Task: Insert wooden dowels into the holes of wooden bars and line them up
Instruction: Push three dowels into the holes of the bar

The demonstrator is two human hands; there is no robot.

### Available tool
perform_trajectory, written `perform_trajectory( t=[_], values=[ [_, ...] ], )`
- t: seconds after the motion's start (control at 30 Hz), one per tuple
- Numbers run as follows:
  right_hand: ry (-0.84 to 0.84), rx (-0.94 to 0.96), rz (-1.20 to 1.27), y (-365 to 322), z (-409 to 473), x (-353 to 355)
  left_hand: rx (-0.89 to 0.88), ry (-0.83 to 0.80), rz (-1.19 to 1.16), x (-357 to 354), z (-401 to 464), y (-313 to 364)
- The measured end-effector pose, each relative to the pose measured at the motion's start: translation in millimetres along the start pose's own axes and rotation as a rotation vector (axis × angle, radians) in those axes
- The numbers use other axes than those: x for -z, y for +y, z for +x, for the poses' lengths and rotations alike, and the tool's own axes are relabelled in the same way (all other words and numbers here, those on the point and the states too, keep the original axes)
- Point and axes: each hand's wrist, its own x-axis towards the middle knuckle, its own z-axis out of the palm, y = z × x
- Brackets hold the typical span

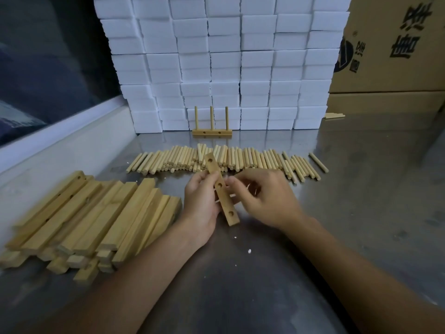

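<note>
Grey metal desk (361, 189) is carrying all of it. Above its middle the left hand (201, 206) is gripping a wooden bar (222, 192) with three empty holes facing up, while the right hand (267, 197) is curling its fingers beside the bar; what they pinch I cannot tell. Loose dowels (240, 160) are lying in a row beyond, spare bars (91, 213) are piling toward the left edge, and a finished bar with three upright dowels (212, 127) is standing at the far edge against stacked white boxes (224, 63).
</note>
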Motion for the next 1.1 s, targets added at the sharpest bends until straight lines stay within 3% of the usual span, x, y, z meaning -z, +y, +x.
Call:
perform_trajectory(
  t=[0.1,0.23,0.33,0.43,0.6,0.97,1.1],
  values=[
    [0.088,-0.106,-0.166,24.8,3.1,10.4,-0.034,-0.015,0.055,-0.4,-4.6,1.4],
    [0.208,-0.392,-0.354,68.4,5.8,31.0,-0.051,-0.039,0.119,0.0,-7.5,2.0],
    [0.116,-0.670,-0.491,95.9,3.2,42.4,-0.048,-0.049,0.141,1.0,-8.6,1.9],
    [0.050,-0.857,-0.448,112.6,0.9,49.0,-0.037,-0.067,0.161,1.5,-8.4,1.0],
    [-0.078,-0.905,-0.518,118.3,1.8,49.5,-0.024,-0.082,0.168,2.9,-7.5,0.5],
    [0.329,-0.950,-0.454,114.1,-4.2,58.5,-0.027,-0.097,0.186,0.4,-9.6,2.1],
    [0.347,-0.970,-0.371,115.2,-8.4,67.6,-0.025,-0.109,0.189,-0.2,-11.0,3.0]
  ],
)
